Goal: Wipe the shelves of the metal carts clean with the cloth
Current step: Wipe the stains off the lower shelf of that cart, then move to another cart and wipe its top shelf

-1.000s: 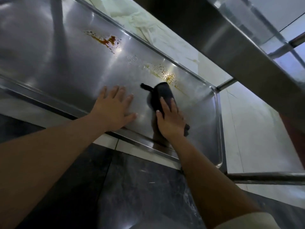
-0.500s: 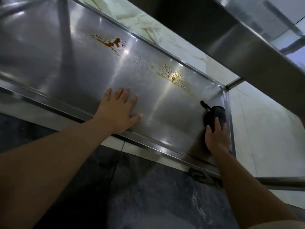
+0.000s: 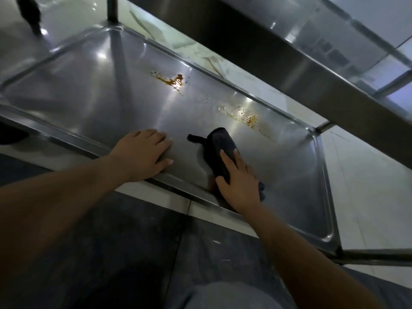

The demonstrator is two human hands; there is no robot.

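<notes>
The lower steel shelf [image 3: 93, 92] of the metal cart fills the middle of the view. A dark folded cloth [image 3: 219, 142] lies on it near the front rim. My right hand [image 3: 239, 184] presses flat on the cloth with straight fingers. My left hand [image 3: 142, 156] rests on the shelf just left of the cloth, fingers bent down on the metal and holding nothing. An orange-brown stain [image 3: 175, 81] sits near the back rim, and a speckled yellow stain [image 3: 247, 117] lies beyond the cloth to the right.
The cart's upper shelf [image 3: 289, 70] overhangs at the top right. A corner post [image 3: 112, 10] rises at the back left, and a rail [image 3: 376, 256] runs out at the lower right. Dark and pale floor tiles [image 3: 138, 253] lie below the front rim.
My right hand has slid the cloth from the shelf's right end back left toward the middle. My left hand stays on the shelf. The view has shifted, so the back left corner shows.
</notes>
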